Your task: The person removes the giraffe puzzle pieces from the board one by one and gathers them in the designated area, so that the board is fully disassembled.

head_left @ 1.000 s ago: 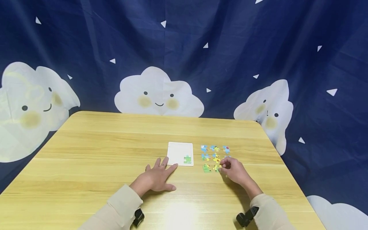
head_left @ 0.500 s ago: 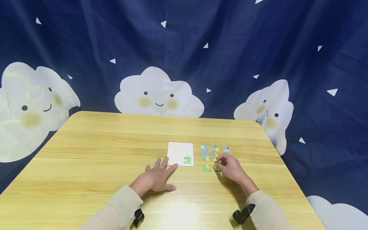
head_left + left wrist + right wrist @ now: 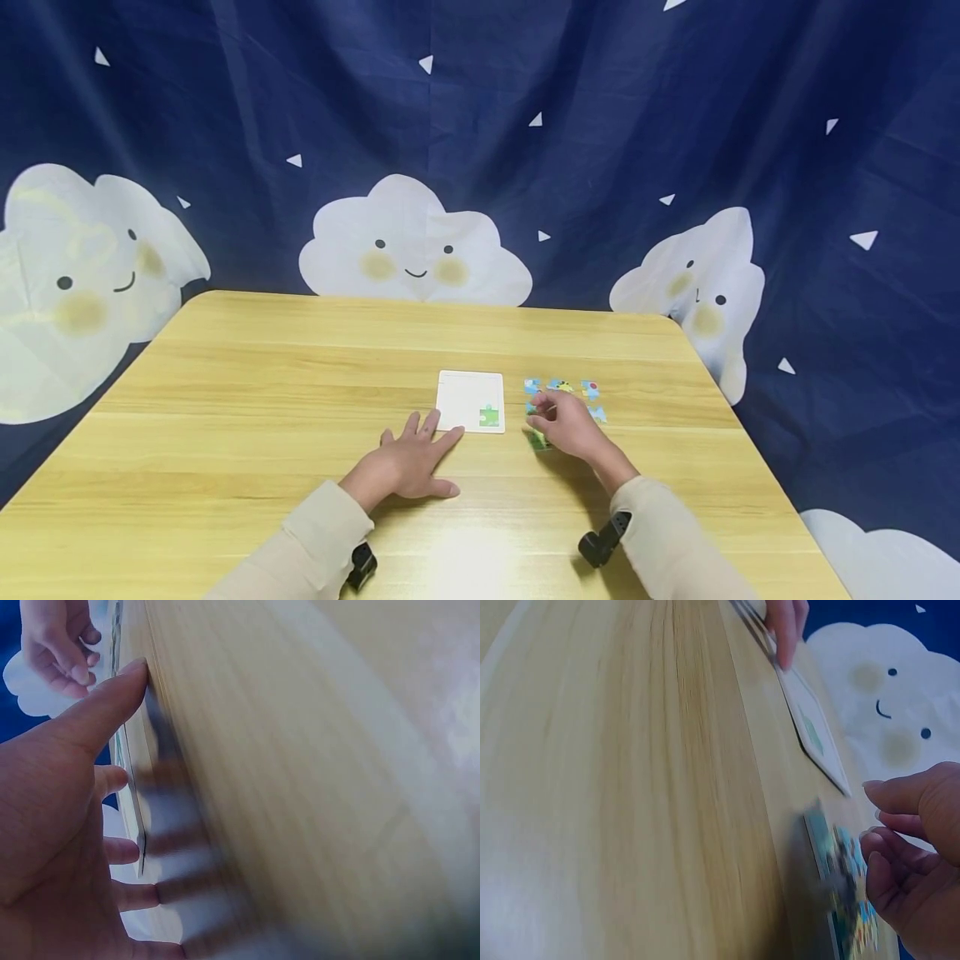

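Observation:
A white square puzzle board (image 3: 461, 400) lies on the table, with one green puzzle piece (image 3: 489, 416) in its lower right corner. My left hand (image 3: 408, 467) rests spread beside the board, fingertips at its near left corner. To the right of the board, my right hand (image 3: 572, 425) hovers over the loose puzzle pieces (image 3: 591, 389), its fingers loosely curved. In the right wrist view, a gap shows between the thumb and fingers of the right hand (image 3: 922, 847), with no piece visible there. The hand hides several pieces beneath it; a green piece (image 3: 537, 442) shows under the thumb.
The wooden table (image 3: 300, 358) stretches around the board on all sides. Behind its far edge hangs a dark blue curtain (image 3: 480, 108) with smiling clouds. Dark wrist cameras (image 3: 602, 542) sit at the sleeve cuffs.
My right hand has moved left across the loose pieces, from their right column to their left one, uncovering a blue piece on the right. The left hand and the board stay put.

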Available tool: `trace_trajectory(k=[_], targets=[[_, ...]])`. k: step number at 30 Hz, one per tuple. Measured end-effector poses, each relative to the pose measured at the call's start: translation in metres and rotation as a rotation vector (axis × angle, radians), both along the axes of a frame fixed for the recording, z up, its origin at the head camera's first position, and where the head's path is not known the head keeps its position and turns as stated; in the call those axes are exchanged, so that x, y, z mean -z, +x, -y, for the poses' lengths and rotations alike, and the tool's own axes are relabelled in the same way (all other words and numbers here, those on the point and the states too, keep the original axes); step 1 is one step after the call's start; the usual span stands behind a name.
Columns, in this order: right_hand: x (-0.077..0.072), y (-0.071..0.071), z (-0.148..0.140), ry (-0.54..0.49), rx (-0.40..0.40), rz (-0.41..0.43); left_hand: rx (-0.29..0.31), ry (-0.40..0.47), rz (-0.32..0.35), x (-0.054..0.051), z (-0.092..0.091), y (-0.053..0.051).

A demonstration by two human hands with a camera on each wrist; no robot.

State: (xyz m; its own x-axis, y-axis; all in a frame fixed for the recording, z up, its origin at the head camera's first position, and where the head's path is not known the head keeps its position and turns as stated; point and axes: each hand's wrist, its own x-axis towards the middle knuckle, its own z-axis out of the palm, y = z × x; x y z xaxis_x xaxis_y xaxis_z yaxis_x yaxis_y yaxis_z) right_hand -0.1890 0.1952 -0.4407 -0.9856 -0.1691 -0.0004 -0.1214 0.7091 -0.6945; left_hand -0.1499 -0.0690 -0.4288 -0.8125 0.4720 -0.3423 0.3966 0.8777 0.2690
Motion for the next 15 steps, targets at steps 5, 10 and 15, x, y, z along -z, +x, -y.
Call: trace_trajectory(k=[5, 10, 15], targets=[[0.001, -0.007, 0.016, 0.019, -0.045, -0.016, -0.003, -0.007, 0.002, 0.0, 0.0, -0.001], [0.002, -0.014, 0.03, 0.032, -0.089, -0.036, -0.003, -0.01, 0.004, 0.002, 0.0, -0.002], [0.003, -0.017, 0.04, 0.04, -0.128, -0.022, -0.001, -0.016, -0.002, 0.003, -0.001, -0.002]])
